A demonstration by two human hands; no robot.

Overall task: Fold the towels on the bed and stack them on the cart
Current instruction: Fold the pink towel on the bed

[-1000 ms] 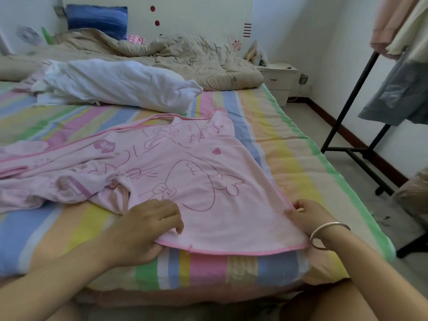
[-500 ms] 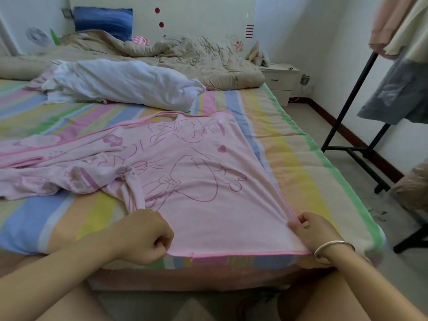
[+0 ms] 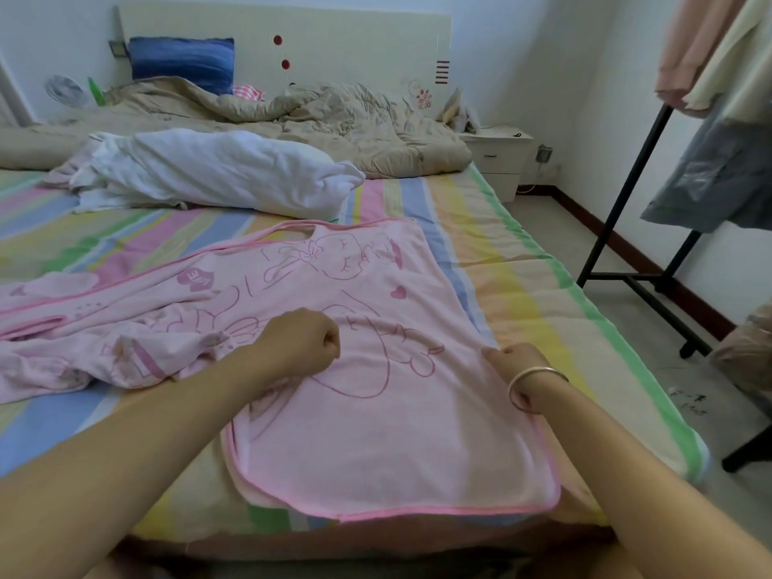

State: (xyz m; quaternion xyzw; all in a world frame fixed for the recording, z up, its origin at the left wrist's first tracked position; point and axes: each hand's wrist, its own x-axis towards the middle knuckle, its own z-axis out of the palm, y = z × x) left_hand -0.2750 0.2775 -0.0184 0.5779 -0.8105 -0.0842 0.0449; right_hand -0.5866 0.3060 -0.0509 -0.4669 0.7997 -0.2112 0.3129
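first fold, pink towel (image 3: 376, 432) on bed (image 3: 539, 286) — right hand (image 3: 511, 363) pinches its side edge; left hand (image 3: 303, 340) fisted on the cloth, grip unclear. next — smooth out, fold across.

A blue pillow (image 3: 181, 62) leans on the far headboard (image 3: 334, 43). A crumpled beige quilt (image 3: 355, 123) lies in front of it. A black clothes rack (image 3: 631, 181) stands at the right.

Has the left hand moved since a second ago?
Yes. The left hand has gone from the near edge of the bed up toward the headboard, and is now over the drawing on the pink towel.
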